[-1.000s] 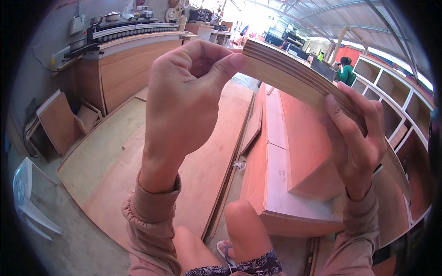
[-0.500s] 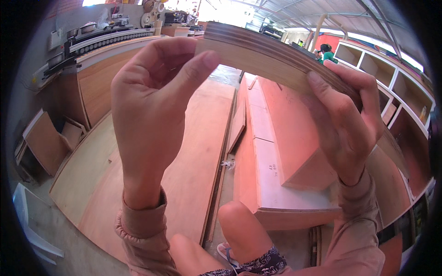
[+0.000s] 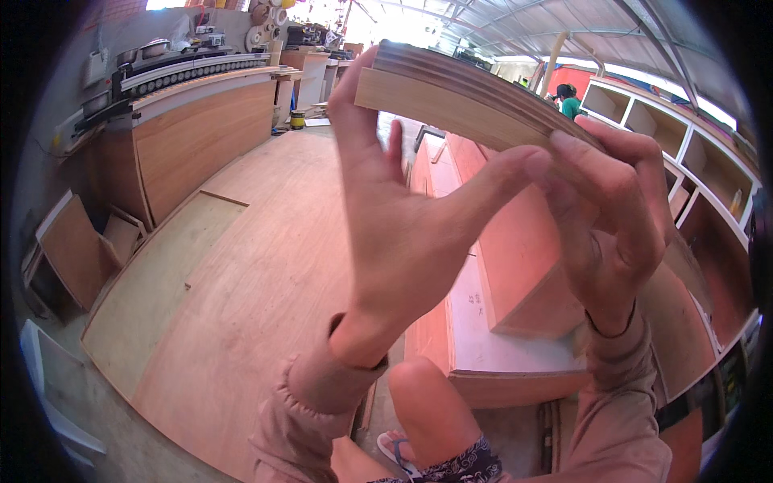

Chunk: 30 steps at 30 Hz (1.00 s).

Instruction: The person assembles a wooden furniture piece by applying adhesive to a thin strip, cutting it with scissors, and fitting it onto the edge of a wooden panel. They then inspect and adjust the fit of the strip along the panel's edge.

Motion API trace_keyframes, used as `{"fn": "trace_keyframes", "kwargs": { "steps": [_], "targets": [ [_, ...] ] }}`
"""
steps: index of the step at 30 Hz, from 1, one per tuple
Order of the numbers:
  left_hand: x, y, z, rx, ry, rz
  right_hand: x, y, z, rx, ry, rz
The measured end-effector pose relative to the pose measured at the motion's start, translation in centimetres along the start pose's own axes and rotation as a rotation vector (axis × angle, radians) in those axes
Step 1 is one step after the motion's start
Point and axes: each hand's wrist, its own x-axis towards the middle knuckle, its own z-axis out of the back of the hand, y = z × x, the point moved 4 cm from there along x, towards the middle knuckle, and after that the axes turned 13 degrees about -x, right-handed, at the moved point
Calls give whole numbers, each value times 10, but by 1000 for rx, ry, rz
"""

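Observation:
Raised in front of me is a bundle of wooden strips, pale along the lower face, dark and striped above. The pale strip sticks out past the striped layers at the left end. My right hand grips the right end, thumb toward me and fingers over the top. My left hand spans the bundle's underside. Its index finger goes up behind the left end, and its thumb stretches right to the lower edge, close to my right thumb. Part of the left fingers is hidden behind the wood.
A large plywood sheet lies to the left. On the right stand a pink-and-white wooden box and a white-edged shelf unit. A long bench runs along the left wall. Another person in green is far back.
My left hand has moved right and turned. Its thumb has left the left end and now reaches near my right hand. The strips' left end has shifted slightly right.

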Motion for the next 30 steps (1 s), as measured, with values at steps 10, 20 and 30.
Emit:
{"fn": "trace_keyframes", "kwargs": {
  "steps": [10,20,30],
  "targets": [
    [11,13,-5,-44,-41,-146,6,1,0,14,-5,13],
    [35,18,10,-170,104,59,-1,-8,-8,-112,-28,42],
    [37,22,34,-109,314,9,-6,-11,5,-62,15,90]
  ]
}}
